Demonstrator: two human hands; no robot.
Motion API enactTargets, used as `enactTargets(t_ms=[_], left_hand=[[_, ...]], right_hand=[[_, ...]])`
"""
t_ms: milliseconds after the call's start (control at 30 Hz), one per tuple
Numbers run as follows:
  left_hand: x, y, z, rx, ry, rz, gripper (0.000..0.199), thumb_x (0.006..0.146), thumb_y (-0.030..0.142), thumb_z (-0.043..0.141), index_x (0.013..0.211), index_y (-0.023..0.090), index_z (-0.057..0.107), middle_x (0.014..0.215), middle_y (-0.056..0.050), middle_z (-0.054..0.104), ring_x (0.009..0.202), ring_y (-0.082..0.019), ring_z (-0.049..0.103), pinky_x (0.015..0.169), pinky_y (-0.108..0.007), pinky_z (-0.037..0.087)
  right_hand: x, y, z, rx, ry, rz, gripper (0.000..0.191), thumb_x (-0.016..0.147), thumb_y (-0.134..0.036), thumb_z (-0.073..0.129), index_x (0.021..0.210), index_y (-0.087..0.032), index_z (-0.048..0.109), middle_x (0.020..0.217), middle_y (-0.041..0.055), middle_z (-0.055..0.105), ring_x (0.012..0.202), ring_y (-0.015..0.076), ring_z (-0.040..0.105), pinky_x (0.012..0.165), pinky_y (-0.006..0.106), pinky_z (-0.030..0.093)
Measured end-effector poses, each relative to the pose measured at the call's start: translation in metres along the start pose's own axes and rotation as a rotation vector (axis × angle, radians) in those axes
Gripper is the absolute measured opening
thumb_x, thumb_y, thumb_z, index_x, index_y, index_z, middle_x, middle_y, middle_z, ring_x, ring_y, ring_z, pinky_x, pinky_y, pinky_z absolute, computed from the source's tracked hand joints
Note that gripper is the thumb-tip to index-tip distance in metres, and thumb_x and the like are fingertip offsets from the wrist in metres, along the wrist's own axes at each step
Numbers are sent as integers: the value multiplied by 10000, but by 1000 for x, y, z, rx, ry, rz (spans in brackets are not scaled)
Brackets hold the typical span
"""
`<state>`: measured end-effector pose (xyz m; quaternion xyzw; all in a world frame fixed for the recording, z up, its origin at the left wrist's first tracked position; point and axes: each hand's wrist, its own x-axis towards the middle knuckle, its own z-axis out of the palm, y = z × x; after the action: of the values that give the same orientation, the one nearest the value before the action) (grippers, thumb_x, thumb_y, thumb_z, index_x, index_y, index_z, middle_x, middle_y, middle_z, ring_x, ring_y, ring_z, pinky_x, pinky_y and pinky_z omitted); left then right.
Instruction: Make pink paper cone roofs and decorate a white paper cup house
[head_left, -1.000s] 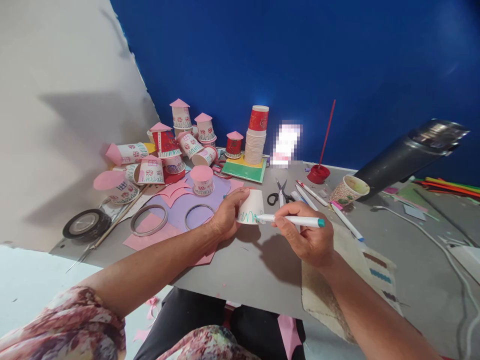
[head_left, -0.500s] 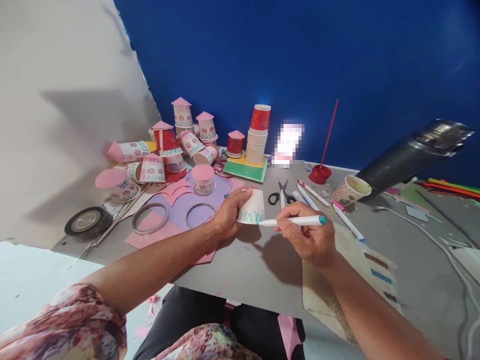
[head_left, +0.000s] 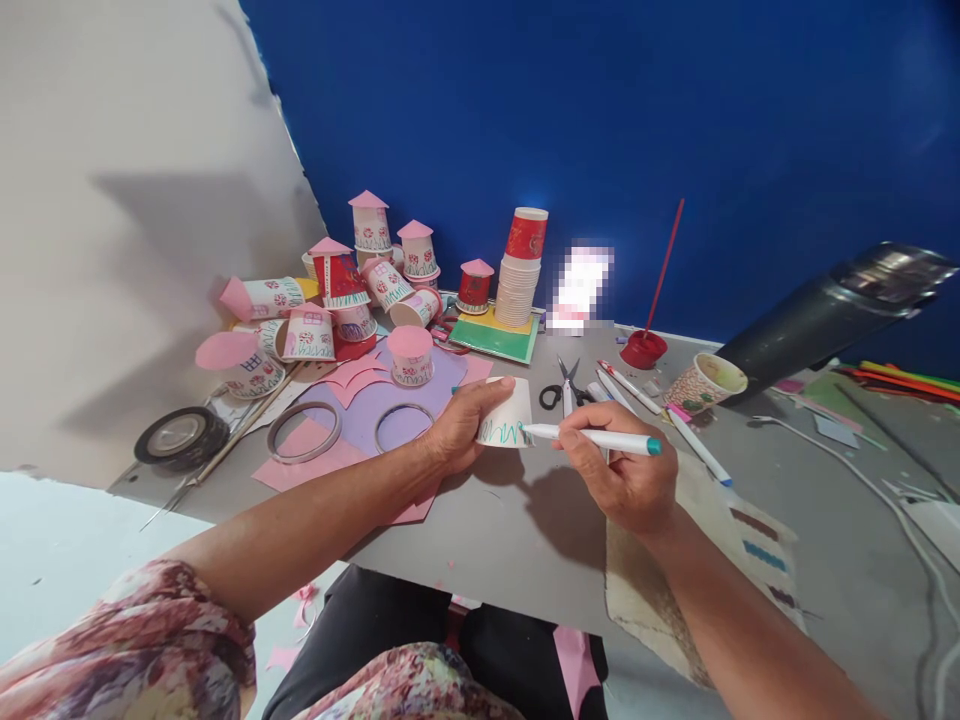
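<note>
A white paper cup point(head_left: 510, 412) is gripped in my left hand point(head_left: 474, 428), its thumb along the top of the cup. Green zigzag strokes like grass run along the cup's rim. My right hand point(head_left: 628, 468) is closed around a white marker point(head_left: 600, 438) with a teal end, its tip at the green strokes on the cup. Just behind the right hand lie black-handled scissors point(head_left: 567, 385). Left of my left hand, a short cup with a round pink top point(head_left: 411, 356) stands on purple paper point(head_left: 358, 412).
Several decorated cups with pink cone roofs point(head_left: 341, 280) crowd the back left. A stack of paper cups point(head_left: 517, 290) stands by the blue wall. Black tape point(head_left: 181, 438) and tape rings point(head_left: 304, 433) lie left; a dark flask point(head_left: 817, 315), a patterned cup point(head_left: 705, 383) and a cloth point(head_left: 660, 570) are right.
The marker tip has risen slightly on the cup, and the right hand has shifted a little to the right. The whole view has moved slightly. Both hands keep their hold.
</note>
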<state>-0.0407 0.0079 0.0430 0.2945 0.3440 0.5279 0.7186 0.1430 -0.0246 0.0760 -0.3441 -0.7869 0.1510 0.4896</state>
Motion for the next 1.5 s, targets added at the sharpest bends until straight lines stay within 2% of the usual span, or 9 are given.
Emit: enactTargets(t_ms=[167,467,700,933,1033,1133,1233,1400,1500], left_hand=[[0,0,0,17,-10,11,412,635,437,838,827,112,673,668,-1,578,593,-114,529,539,-234,427],[-4,2,3,128,-39,43,437,655,457,839,873,130,648,667,0,594,582,-136,575,534,-257,470],[-3,1,2,236,77,91,449,661,445,847,906,149,616,692,15,582,584,-107,552,544,-234,432],[-4,1,1,297,127,84,493,642,468,860,943,168,610,735,14,594,615,-110,561,590,-250,456],[-4,1,1,311,138,91,512,630,483,863,944,171,607,738,12,592,615,-110,556,586,-248,451],[-5,1,2,325,131,68,524,639,497,853,953,172,589,715,13,585,601,-115,550,563,-245,436],[-4,3,2,304,101,52,499,662,501,838,932,172,576,688,21,562,583,-110,535,543,-236,418],[-3,5,0,240,-43,3,445,738,531,757,686,174,496,580,45,431,489,-77,411,454,-218,343],[-2,6,0,218,-17,-5,422,744,516,740,672,177,499,585,31,451,493,-94,433,443,-226,355]], right_hand=[[-1,3,-1,71,-49,11,150,890,-195,581,746,-199,618,567,-39,611,406,82,466,423,222,374],[-2,0,1,31,-32,-48,71,890,-208,607,835,-185,645,663,-8,659,477,98,540,471,230,418],[-4,0,2,-2,-132,-42,125,900,-219,578,787,-190,624,606,-10,651,470,109,544,456,240,389],[-3,0,3,0,-4,-1,109,913,-240,584,827,-199,636,679,-9,665,486,101,549,492,235,431],[-2,0,4,-46,-46,-34,108,910,-244,587,833,-191,641,680,-1,675,496,108,561,491,241,422],[-3,1,3,-28,-112,-1,152,908,-238,572,775,-191,627,618,-11,652,459,102,531,460,237,398],[-4,2,2,30,-71,41,158,904,-230,572,757,-196,617,595,-22,644,434,96,517,434,226,392],[-4,4,1,47,-56,44,145,909,-257,590,784,-199,635,611,-20,659,429,100,525,431,232,404],[-3,4,2,41,-42,77,142,917,-284,592,818,-202,652,635,-11,669,455,113,548,456,248,427]])
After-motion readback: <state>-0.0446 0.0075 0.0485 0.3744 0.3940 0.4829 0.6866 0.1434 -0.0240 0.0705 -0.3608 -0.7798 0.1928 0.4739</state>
